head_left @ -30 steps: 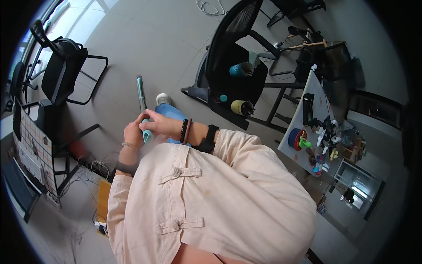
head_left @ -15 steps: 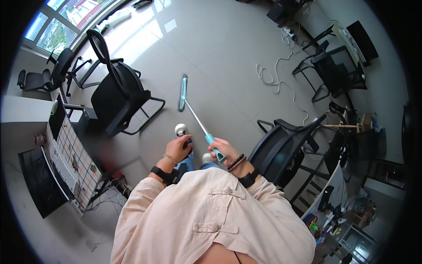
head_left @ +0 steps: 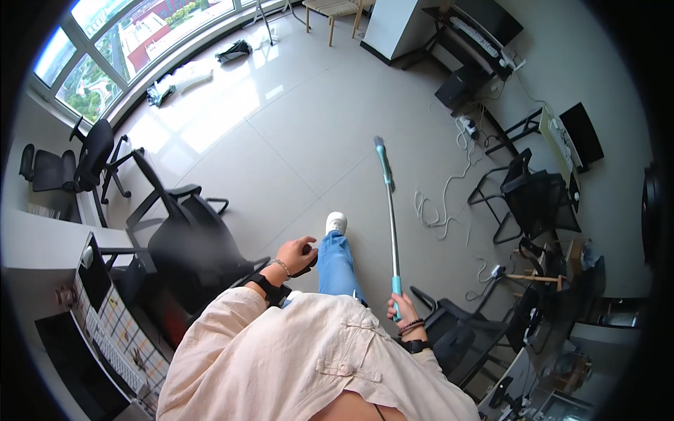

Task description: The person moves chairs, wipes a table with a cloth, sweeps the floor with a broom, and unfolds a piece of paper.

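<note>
My right hand (head_left: pixel 403 309) is closed round the teal grip of a long-handled floor brush (head_left: pixel 393 231). Its silver pole points away from me, and the narrow teal head, dark at its far tip, lies near the floor ahead, left of the white cables. My left hand (head_left: pixel 298 255) hangs in front of my body beside my left leg. Its fingers are curled about something dark that I cannot make out. A white shoe (head_left: pixel 337 223) shows on the floor beyond my jeans.
A black chair (head_left: pixel 193 235) stands close on the left, another chair (head_left: pixel 453 333) near my right arm. White cables (head_left: pixel 442 210) trail over the tiles at right. A further chair (head_left: pixel 537 193) and a desk line the right wall. A checked desktop (head_left: pixel 119 330) is at lower left.
I have moved forward over the floor, with one leg now stretched ahead. My right hand and the brush have swung to the right; the left hand stays curled.
</note>
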`<action>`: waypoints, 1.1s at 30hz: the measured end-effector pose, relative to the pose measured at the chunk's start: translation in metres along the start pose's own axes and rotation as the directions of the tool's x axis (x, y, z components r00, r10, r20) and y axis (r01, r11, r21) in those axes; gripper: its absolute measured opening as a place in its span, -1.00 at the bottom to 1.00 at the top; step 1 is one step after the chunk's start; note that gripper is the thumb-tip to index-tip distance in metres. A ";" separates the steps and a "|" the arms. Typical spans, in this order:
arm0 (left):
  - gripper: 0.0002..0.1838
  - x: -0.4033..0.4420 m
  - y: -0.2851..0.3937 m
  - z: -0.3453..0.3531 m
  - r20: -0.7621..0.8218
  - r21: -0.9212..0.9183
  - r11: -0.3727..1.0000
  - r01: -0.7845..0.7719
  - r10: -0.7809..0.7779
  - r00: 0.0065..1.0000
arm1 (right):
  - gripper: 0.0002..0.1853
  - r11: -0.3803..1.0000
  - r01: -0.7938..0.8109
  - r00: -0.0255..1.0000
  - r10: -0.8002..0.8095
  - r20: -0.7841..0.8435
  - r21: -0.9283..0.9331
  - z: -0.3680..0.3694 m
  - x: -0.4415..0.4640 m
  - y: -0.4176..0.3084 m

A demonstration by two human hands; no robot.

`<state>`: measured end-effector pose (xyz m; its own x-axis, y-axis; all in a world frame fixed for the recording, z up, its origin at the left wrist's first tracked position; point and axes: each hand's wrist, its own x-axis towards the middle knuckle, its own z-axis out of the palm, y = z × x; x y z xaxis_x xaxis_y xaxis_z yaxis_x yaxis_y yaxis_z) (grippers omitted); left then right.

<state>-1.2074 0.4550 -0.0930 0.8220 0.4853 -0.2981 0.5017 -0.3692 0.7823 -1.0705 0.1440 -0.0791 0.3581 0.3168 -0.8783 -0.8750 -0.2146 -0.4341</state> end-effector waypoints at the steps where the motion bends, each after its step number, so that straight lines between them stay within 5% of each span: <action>1: -0.69 0.029 0.002 -0.007 0.014 -0.005 0.999 -0.044 0.044 0.999 | -0.86 0.992 0.017 0.998 -0.025 -0.063 -0.126 0.007 0.010 -0.018; 4: -0.69 0.117 0.001 -0.034 -0.051 -0.033 0.999 0.039 -0.041 0.998 | -0.89 0.911 -0.024 0.973 -0.073 -0.220 -0.411 0.038 0.056 -0.100; 7: -0.69 0.183 -0.024 -0.067 -0.149 0.004 0.992 0.129 -0.127 0.981 | -0.91 0.901 -0.117 0.966 0.005 -0.258 -0.419 0.065 0.103 -0.178; 15: -0.72 0.273 -0.072 -0.193 -0.413 0.016 0.898 0.440 -0.395 0.821 | -0.92 0.791 -0.003 0.999 -0.030 -0.044 -0.611 0.196 0.220 -0.364; 18: -0.70 0.303 -0.122 -0.225 -0.456 0.081 0.828 0.555 -0.464 0.759 | -0.90 0.707 0.137 0.991 -0.093 0.101 -0.694 0.277 0.293 -0.431; 24: -0.67 0.395 -0.202 -0.309 -0.441 -0.067 0.759 0.648 -0.605 0.663 | -0.84 0.671 0.268 0.960 -0.128 0.248 -0.692 0.495 0.387 -0.536; 25: -0.66 0.415 -0.200 -0.333 -0.331 -0.172 0.679 0.714 -0.722 0.607 | -0.83 0.654 0.285 0.955 -0.128 0.269 -0.700 0.531 0.404 -0.557; 33: -0.64 0.541 -0.204 -0.462 -0.436 -0.337 0.672 0.659 -0.732 0.523 | -0.66 0.597 0.378 0.903 -0.069 0.424 -0.708 0.765 0.535 -0.666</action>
<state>-0.9901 1.1590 -0.1611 -0.0546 0.8698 -0.4904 0.7879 0.3392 0.5139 -0.5460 1.1634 -0.1062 0.2460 0.6924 -0.6783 -0.1561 -0.6623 -0.7328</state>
